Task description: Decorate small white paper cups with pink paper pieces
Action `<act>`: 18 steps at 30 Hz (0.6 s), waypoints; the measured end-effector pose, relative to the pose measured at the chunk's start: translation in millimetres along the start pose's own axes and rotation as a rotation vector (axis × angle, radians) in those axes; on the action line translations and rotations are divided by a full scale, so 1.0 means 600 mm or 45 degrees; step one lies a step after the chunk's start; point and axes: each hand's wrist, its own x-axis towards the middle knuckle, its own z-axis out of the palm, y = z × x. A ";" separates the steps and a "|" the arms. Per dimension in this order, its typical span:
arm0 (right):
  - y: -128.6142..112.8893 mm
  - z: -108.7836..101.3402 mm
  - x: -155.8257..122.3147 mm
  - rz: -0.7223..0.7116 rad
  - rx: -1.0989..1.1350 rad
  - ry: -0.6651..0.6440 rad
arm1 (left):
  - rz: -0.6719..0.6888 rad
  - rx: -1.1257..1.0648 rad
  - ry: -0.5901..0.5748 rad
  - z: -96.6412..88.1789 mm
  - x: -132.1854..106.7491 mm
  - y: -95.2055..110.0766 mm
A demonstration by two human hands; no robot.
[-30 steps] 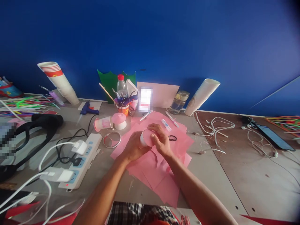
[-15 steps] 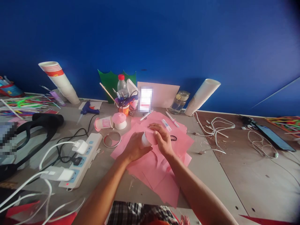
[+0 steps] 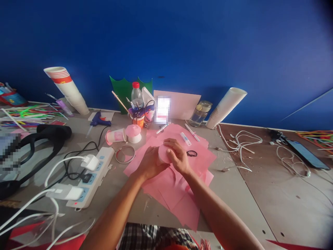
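My left hand (image 3: 152, 164) and my right hand (image 3: 178, 157) hold a paper cup (image 3: 163, 154) between them, and its pink paper-covered end shows between my fingers. The rest of the cup is hidden by my hands. Both hands rest just above loose pink paper sheets (image 3: 169, 184). A black hair tie (image 3: 191, 153) lies on the paper to the right of my right hand. A thin round ring (image 3: 125, 154) lies on the table to the left of my left hand.
Beyond the paper stand a pink-wrapped cup (image 3: 115, 136), a pink mushroom-shaped cup (image 3: 134, 133), a glue gun (image 3: 98, 119) and a water bottle (image 3: 136, 97). A power strip (image 3: 90, 177) with white chargers lies left. White cables and a phone (image 3: 307, 155) lie right.
The cup has turned in my hands, so its white side no longer shows and its pink end faces me. My hands have closed in around it.
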 end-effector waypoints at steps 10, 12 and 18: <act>0.004 -0.005 -0.002 -0.086 -0.246 -0.061 | -0.007 -0.002 0.006 -0.001 -0.001 0.004; 0.004 -0.006 -0.002 -0.106 -0.272 -0.070 | 0.000 -0.010 0.007 -0.001 -0.002 0.006; 0.003 -0.006 -0.001 -0.107 -0.258 -0.073 | -0.002 0.042 0.006 0.004 -0.002 -0.002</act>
